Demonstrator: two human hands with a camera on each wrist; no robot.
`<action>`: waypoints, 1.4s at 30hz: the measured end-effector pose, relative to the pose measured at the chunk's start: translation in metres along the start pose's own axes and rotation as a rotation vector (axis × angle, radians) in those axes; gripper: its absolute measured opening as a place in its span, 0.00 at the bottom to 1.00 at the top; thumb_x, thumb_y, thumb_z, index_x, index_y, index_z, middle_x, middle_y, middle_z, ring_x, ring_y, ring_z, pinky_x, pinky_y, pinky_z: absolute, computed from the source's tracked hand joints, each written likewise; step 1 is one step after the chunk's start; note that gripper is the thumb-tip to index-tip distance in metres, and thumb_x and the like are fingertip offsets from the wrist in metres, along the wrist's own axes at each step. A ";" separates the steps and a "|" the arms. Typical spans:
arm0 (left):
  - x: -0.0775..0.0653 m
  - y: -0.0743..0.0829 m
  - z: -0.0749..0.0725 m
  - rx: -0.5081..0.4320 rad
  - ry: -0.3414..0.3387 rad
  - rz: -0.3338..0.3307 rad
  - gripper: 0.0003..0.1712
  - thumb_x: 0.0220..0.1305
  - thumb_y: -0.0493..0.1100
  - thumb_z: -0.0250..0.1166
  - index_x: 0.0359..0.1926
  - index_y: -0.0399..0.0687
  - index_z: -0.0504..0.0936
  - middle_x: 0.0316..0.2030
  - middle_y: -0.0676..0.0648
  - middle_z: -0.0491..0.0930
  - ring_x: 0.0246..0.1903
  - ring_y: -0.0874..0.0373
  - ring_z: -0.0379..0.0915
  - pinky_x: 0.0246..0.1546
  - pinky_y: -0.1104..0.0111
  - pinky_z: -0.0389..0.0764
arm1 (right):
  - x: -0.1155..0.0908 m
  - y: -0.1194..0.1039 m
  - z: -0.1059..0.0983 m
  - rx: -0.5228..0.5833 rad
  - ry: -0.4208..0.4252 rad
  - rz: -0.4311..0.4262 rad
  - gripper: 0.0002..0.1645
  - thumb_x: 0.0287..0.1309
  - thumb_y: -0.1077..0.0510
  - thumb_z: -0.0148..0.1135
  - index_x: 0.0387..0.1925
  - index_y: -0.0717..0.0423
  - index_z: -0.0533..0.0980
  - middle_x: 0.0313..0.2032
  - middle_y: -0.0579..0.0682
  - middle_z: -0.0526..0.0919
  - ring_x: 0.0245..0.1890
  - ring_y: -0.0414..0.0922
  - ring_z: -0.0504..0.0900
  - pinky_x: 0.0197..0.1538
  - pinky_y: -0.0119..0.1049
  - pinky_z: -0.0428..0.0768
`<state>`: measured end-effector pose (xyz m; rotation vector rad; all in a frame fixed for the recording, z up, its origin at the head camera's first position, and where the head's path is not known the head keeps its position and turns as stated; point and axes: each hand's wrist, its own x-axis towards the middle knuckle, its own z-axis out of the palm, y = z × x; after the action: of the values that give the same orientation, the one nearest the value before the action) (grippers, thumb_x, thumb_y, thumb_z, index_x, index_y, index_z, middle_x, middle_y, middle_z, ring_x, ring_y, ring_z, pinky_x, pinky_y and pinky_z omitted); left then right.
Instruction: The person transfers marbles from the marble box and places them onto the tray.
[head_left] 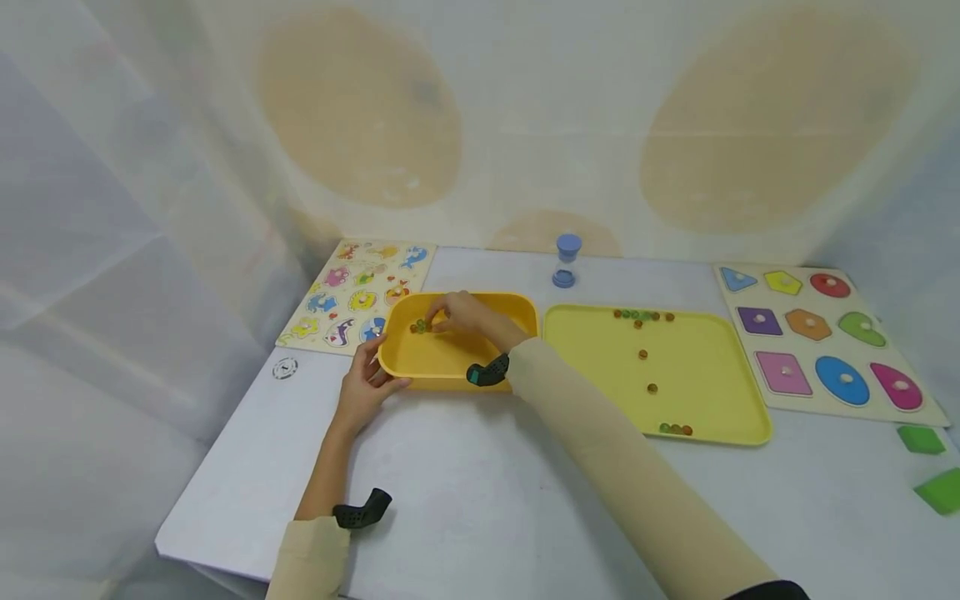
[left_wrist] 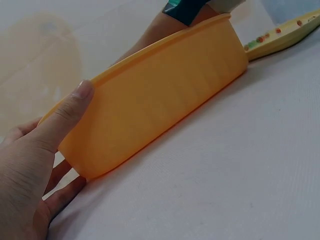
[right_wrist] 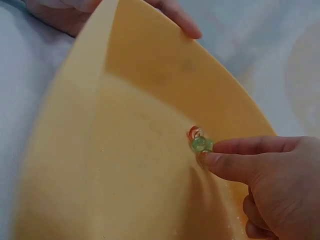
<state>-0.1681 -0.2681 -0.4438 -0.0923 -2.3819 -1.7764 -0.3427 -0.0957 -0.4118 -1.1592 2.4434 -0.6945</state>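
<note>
An orange-yellow plastic tub [head_left: 442, 358] stands on the table, left of a flat tray. My left hand [head_left: 363, 387] grips its near left corner, thumb [left_wrist: 75, 105] on the outer wall and fingers around the end. Inside the tub, my right hand [head_left: 467, 317] reaches down to a small cluster of glass marbles [right_wrist: 199, 142], green and orange-red. Thumb and index finger pinch a marble [right_wrist: 203, 157] at the edge of this cluster; the thumb partly hides it. The other right fingers are curled in.
A pale yellow tray [head_left: 705, 367] holds several marbles along its far and near edges and down its middle. An animal puzzle board [head_left: 352, 292] lies left, a shape puzzle board [head_left: 825, 342] right. Behind stands a blue sand timer [head_left: 566, 260]; green blocks [head_left: 921, 439] lie far right.
</note>
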 end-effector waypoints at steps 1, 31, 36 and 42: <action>0.000 0.000 0.001 0.000 -0.002 -0.001 0.45 0.48 0.43 0.69 0.64 0.48 0.55 0.66 0.42 0.53 0.60 0.43 0.58 0.52 0.60 0.72 | 0.000 0.001 0.000 -0.004 0.003 -0.009 0.12 0.56 0.56 0.59 0.42 0.50 0.79 0.47 0.46 0.78 0.48 0.44 0.72 0.55 0.34 0.71; 0.002 -0.003 0.001 0.002 0.007 -0.005 0.46 0.47 0.41 0.70 0.65 0.51 0.55 0.67 0.42 0.53 0.60 0.42 0.60 0.50 0.68 0.74 | -0.208 0.081 -0.076 0.011 0.378 0.039 0.13 0.52 0.47 0.62 0.37 0.48 0.80 0.11 0.44 0.57 0.12 0.40 0.54 0.19 0.33 0.61; 0.000 -0.005 -0.001 -0.002 0.013 -0.016 0.46 0.46 0.42 0.70 0.65 0.52 0.56 0.66 0.43 0.53 0.59 0.44 0.61 0.49 0.70 0.75 | -0.252 0.123 -0.065 -0.016 0.350 0.157 0.13 0.54 0.48 0.60 0.39 0.50 0.79 0.12 0.44 0.56 0.12 0.39 0.53 0.19 0.33 0.61; 0.001 -0.007 -0.001 -0.022 0.007 -0.008 0.46 0.46 0.41 0.70 0.65 0.52 0.55 0.67 0.45 0.53 0.59 0.44 0.62 0.48 0.73 0.75 | -0.272 0.145 -0.050 -0.027 0.303 0.247 0.12 0.54 0.51 0.60 0.39 0.50 0.79 0.12 0.43 0.58 0.12 0.37 0.52 0.15 0.28 0.55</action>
<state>-0.1698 -0.2711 -0.4500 -0.0796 -2.3611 -1.8037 -0.2929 0.2126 -0.4252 -0.7867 2.7904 -0.8118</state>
